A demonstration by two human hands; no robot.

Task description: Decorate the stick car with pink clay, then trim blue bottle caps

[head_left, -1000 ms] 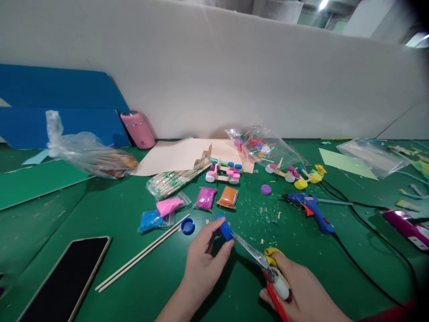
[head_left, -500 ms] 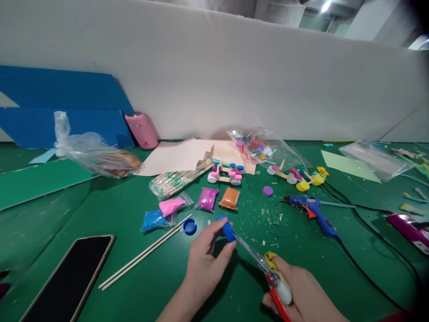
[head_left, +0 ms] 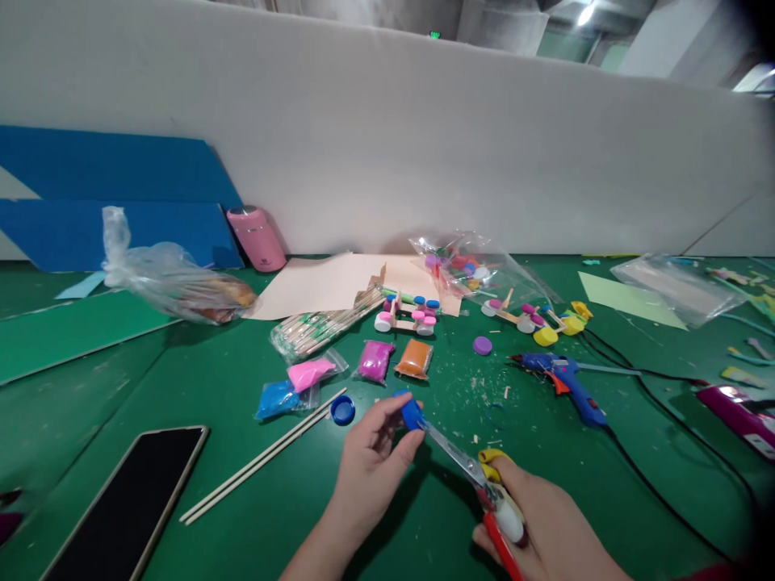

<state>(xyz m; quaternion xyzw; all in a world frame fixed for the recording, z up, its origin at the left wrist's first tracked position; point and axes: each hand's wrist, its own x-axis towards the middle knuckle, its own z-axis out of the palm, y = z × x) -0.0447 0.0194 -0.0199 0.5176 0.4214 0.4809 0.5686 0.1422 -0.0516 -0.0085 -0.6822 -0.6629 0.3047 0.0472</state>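
Observation:
Between the thumb and fingers of my left hand [head_left: 379,460] is a blue bottle cap [head_left: 412,415], tilted on its side. My right hand [head_left: 538,516] grips a pair of scissors [head_left: 463,461] with red and yellow handles, and their blade tips touch the cap. A second blue cap [head_left: 342,410] lies on the table, left of my left hand, by two wooden sticks [head_left: 266,460]. Beyond my hands lie a purple clay packet [head_left: 376,361] and an orange clay packet [head_left: 415,358].
A small stick car [head_left: 407,315] stands behind the packets, with another stick car [head_left: 526,316] to its right. A blue glue gun [head_left: 563,379] trails its cord along the right side. A phone [head_left: 127,500] lies at the left, and a pink cup [head_left: 257,239] stands behind.
The blue cap has turned slightly in my left fingers, against the scissor tips. Both hands stay in nearly the same place, and the view has shifted a little.

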